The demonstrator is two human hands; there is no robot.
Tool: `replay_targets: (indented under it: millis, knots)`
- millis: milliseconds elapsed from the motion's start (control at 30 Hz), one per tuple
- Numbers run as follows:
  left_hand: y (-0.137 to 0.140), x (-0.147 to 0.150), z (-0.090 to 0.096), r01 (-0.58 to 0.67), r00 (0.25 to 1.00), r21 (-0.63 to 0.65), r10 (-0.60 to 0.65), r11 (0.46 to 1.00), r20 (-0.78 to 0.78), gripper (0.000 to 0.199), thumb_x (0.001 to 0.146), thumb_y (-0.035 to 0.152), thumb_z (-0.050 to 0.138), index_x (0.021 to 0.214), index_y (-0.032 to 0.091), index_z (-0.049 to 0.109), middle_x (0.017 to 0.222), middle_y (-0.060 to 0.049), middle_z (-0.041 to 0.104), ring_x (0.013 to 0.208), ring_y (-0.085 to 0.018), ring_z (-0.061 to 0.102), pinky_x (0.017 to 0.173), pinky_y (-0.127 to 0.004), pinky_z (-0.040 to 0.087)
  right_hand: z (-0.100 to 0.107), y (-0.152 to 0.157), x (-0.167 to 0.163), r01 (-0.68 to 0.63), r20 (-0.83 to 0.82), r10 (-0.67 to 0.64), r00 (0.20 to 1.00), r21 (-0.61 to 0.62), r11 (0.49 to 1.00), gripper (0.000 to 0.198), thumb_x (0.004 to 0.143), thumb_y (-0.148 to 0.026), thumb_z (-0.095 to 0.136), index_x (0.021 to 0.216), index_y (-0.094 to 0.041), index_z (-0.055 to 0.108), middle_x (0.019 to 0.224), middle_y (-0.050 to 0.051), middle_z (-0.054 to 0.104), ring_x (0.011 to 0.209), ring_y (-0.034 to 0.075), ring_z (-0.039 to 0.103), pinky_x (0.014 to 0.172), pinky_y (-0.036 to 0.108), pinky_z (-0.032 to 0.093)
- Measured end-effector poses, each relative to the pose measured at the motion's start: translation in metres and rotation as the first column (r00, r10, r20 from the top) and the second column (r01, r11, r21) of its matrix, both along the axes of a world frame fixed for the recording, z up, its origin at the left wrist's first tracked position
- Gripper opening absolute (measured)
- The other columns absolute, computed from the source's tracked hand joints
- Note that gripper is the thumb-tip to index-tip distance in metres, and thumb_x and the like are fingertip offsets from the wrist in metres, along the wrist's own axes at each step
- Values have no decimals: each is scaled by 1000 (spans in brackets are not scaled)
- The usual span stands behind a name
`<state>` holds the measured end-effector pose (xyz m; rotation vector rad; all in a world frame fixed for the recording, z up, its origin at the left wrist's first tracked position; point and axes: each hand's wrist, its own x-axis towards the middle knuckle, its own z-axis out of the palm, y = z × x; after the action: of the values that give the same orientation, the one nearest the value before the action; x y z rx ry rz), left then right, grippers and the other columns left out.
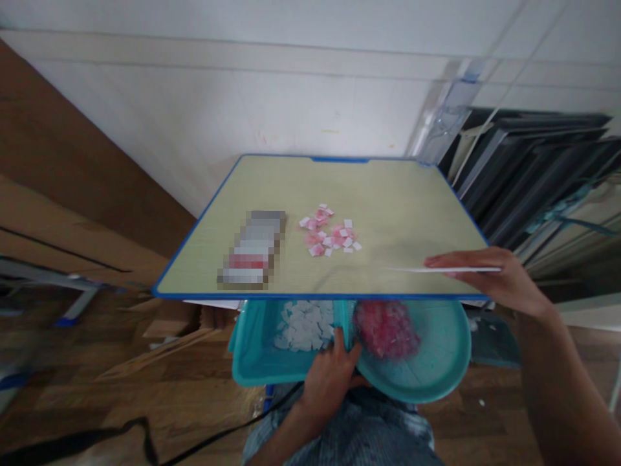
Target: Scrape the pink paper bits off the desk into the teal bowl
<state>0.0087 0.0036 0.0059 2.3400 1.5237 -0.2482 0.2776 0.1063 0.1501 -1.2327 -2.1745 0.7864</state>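
From where I stand, the biggest thing here is a pale yellow-green tabletop with a blue edge (398, 194), set against the white wall. Tucked beneath its near edge, above the seated person's lap, is a round teal plastic tray (441, 369), and just beside it a rectangular teal plastic tray (252, 366).

The right hand (507, 278) is over the tabletop's near right corner, its fingers closed narrowly on a tool. The left hand (332, 369) is down where the two trays meet, fingers bent by the rims; I can't tell whether it grips a rim or a loose piece.

On the left of the tabletop lies a flat rectangular object, blurred over (252, 249). A pinkish-red heap (388, 330) sits in the round tray, a heap of white flakes (308, 323) in the rectangular one. Mid-table is a loose cluster of white squares and pink tufts (339, 238).

Slimmest of all is the right hand's thin white stick-like tool (466, 269), lying nearly level, its tip pointing left and well apart from the cluster.

I'd judge this a moment between placements of small pieces; the next move calls for a light, steady pinch and a well-aimed tip.
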Motion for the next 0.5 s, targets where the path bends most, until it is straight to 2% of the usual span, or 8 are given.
replay_targets:
  millis: [100,200,333,500]
  knots:
    - [-1,0,-2,-4,1000,18,4,1000,8,58,68,51,59,120,29,46,129,-19,37,82,-25,61,65,-36,52,-9,18,-28,3,-33,-2,999,43,999,27,81,-30,55,98,-16,69,104,9,68,97,22,62,84,30,49]
    - [-2,0,-3,-2,1000,16,2,1000,18,59,68,51,60,120,29,45,129,-18,37,82,-25,61,64,-37,52,-18,31,-45,20,-28,-19,999,53,998,27,82,-32,52,97,-18,70,98,6,70,90,22,65,80,31,51]
    - [-1,1,-2,-3,1000,-4,3,1000,20,59,67,51,60,120,29,45,126,-19,39,80,-25,62,64,-37,52,-17,35,-47,-5,41,3,999,27,1000,28,81,-36,53,93,-17,71,92,6,72,81,22,67,70,29,53]
    - [0,1,2,-4,1000,-30,4,1000,12,58,69,53,58,120,29,45,128,-19,37,82,-25,61,65,-37,51,-13,29,-47,60,48,-61,997,20,998,29,80,-40,53,90,-19,71,89,6,72,75,22,67,61,29,53]
